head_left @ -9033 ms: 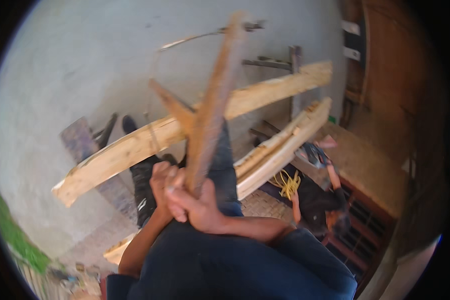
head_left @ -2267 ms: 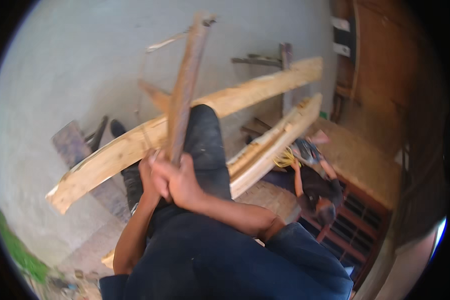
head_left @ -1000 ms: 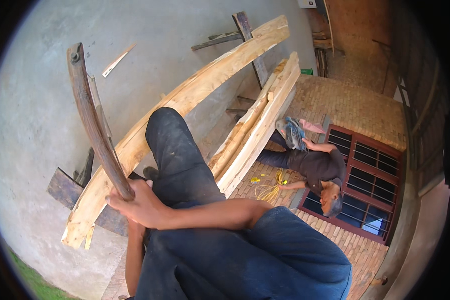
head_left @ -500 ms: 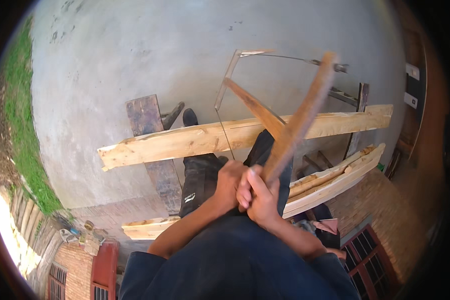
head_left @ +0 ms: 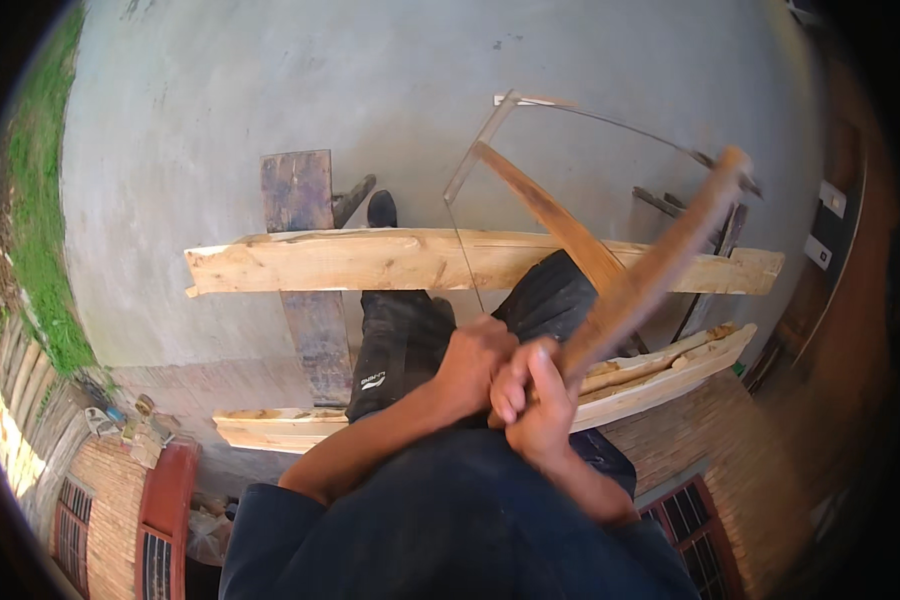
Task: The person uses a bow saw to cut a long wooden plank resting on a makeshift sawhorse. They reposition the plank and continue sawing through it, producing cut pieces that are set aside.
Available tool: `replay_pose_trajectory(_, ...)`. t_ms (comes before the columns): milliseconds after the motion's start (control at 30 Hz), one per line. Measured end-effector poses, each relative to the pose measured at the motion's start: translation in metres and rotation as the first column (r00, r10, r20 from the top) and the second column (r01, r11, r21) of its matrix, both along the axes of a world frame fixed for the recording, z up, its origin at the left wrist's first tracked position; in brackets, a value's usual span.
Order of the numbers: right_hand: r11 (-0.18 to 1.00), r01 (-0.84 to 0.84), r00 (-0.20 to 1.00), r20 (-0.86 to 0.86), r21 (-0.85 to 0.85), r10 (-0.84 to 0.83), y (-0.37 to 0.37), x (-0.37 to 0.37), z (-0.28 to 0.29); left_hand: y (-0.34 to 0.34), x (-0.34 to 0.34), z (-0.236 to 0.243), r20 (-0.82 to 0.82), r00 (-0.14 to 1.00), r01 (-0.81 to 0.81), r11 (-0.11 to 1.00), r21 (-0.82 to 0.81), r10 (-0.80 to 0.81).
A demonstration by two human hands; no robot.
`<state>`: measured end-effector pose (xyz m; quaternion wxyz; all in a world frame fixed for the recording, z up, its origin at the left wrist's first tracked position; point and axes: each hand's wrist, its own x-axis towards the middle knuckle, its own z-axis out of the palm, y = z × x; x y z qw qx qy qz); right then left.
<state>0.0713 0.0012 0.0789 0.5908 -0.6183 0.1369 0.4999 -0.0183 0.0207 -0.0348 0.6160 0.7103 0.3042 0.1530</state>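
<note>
A wooden frame saw (head_left: pixel 660 265) stretches from my hands out over a long pale plank (head_left: pixel 360 262). My right hand (head_left: pixel 542 402) is wrapped round the lower end of the saw's near side arm. Beside it, touching, my left hand (head_left: pixel 476 362) is closed at the same corner; its fingers are mostly hidden. The thin saw blade (head_left: pixel 467 258) crosses the plank's upper face from the far arm toward my left hand. How deep it sits in the wood I cannot tell. On the far side runs the saw's tension wire (head_left: pixel 610 122).
A dark board support (head_left: pixel 315 345) lies under the plank's left part; another dark wooden support (head_left: pixel 725 235) stands at the right. More pale timber (head_left: pixel 670 380) lies close to my legs on both sides. My left shoe (head_left: pixel 382 209) shows beyond the plank on the concrete floor (head_left: pixel 220 110).
The saw and both hands have shifted a little rightward, and the saw's near arm leans further right. The view has moved slightly too. Both hands keep their grip.
</note>
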Motion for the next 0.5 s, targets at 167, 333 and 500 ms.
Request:
replay_pose_trajectory(167,0.995,0.076,0.997,-0.032,0.063,-0.074,-0.004,-0.002,0.012,0.007,0.004,0.010,0.117,0.993,-0.009,0.999,0.052,0.003)
replay_pose_trajectory(333,1.000,0.024,1.000,-0.014,-0.019,-0.024,0.018,0.001,-0.034,0.002,0.001,-0.030,0.049,0.997,-0.051,0.994,-0.092,0.055)
replay_pose_trajectory(500,1.000,0.018,1.000,-0.016,0.005,-0.018,0.007,-0.002,0.005,0.003,0.001,-0.001,0.109,0.993,-0.042,0.999,-0.009,0.043)
